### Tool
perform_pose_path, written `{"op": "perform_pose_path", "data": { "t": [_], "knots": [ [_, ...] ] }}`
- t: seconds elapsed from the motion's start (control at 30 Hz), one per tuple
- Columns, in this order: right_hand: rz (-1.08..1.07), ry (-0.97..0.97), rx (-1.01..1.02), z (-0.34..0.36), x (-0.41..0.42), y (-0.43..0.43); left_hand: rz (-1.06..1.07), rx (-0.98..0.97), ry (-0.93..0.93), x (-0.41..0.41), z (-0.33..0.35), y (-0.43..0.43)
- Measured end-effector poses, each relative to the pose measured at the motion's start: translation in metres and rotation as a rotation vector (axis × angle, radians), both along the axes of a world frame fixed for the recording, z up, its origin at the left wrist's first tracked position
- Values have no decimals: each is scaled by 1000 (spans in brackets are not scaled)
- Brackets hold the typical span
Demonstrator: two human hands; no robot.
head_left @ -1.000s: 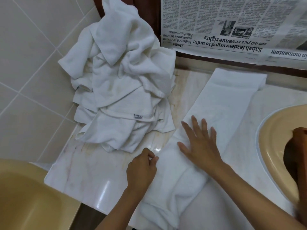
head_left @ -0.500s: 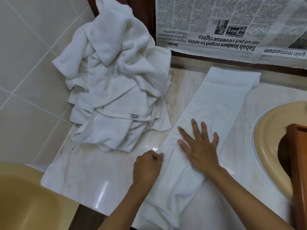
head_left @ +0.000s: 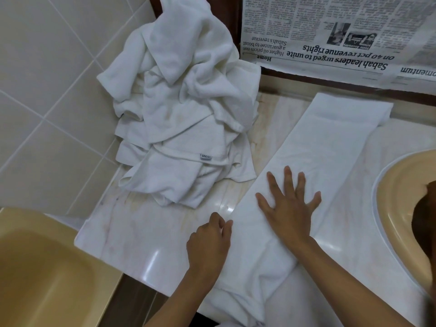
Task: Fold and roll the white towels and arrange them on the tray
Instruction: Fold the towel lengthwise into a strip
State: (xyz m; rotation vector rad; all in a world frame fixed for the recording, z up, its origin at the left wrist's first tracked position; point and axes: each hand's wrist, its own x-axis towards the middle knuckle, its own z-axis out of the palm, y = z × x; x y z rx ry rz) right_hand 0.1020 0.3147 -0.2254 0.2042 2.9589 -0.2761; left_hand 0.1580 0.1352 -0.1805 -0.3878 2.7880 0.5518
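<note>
My right hand [head_left: 289, 204] presses flat on the folded towel [head_left: 313, 149] to pin it; my left hand [head_left: 208, 241] pinches its edge, readying the roll.

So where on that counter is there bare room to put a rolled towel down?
The bare counter in front of the towel pile, beside the left hand. A smaller patch lies between the folded towel and the sink. The back left is crowded.
</note>
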Motion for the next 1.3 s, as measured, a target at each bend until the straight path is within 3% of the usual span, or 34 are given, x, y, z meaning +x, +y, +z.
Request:
{"op": "perform_pose_path", "data": {
  "t": [0.23,0.33,0.47,0.53,0.67,0.77,0.9,1.1,1.3],
  "knots": [
    [-8,-2,16,-1,0,-2,115,177,-173,5,13,-11],
    [-11,-18,24,0,0,-1,20,208,-352,22,15,-26],
    [-16,-20,7,2,-7,2,88,596,-569,36,21,-49],
    [-27,-12,-4,3,-15,4,123,621,-536,34,23,-57],
    [-47,-13,-11,3,-27,6,53,316,-278,32,17,-59],
    [-45,-10,-5,2,-28,6,228,413,-81,36,18,-57],
    [-38,-19,12,2,-29,6,346,536,-52,34,22,-62],
    [-42,-13,24,1,-29,6,225,333,-63,33,7,-61],
    [-40,-13,17,2,-28,6,118,232,94,49,2,-59]
  ]
}}
